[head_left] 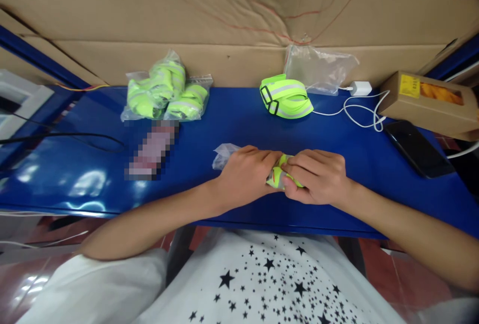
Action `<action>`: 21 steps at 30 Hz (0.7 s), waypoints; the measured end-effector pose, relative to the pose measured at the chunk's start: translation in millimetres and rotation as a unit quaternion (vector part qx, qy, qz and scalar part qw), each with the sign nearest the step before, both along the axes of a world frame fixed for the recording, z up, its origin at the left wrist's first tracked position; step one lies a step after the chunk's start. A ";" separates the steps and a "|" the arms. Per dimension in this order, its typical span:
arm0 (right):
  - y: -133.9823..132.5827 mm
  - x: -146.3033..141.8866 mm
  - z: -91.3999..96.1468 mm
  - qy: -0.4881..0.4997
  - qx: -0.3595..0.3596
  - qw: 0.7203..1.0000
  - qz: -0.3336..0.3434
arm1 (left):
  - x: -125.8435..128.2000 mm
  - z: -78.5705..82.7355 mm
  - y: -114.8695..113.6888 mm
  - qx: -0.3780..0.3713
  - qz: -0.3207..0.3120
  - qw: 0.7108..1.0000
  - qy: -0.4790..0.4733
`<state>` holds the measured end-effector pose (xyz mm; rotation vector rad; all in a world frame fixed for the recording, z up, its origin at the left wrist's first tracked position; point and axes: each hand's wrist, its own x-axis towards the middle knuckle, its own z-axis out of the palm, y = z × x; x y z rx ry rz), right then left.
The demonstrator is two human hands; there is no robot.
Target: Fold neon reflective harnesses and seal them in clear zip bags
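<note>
My left hand [245,173] and my right hand [316,177] meet near the front edge of the blue table [224,114]. Both are closed on a neon-yellow reflective band [279,174] that is partly inside a clear plastic bag [224,154]. The bag's loose end sticks out to the left of my left hand. Most of the band is hidden by my fingers.
Bagged neon bands [164,92] lie piled at the back left. A loose neon band [286,97] lies at the back centre before an empty clear bag [318,67]. A white charger and cable [361,99], a cardboard box [430,102] and a black phone [417,147] are at right. A blurred object [151,149] lies left.
</note>
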<state>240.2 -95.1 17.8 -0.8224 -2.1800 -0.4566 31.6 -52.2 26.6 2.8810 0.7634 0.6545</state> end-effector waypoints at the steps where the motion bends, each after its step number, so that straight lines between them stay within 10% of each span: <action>1: -0.4 -1.3 -0.2 -0.006 0.007 1.000 -0.006 | 0.9 -1.1 -1.1 0.007 -0.010 1.000 -0.014; 21: -3.4 -12.5 18.1 -0.013 0.032 0.999 -0.020 | 10.0 -4.5 3.3 -0.004 -0.043 0.993 -0.105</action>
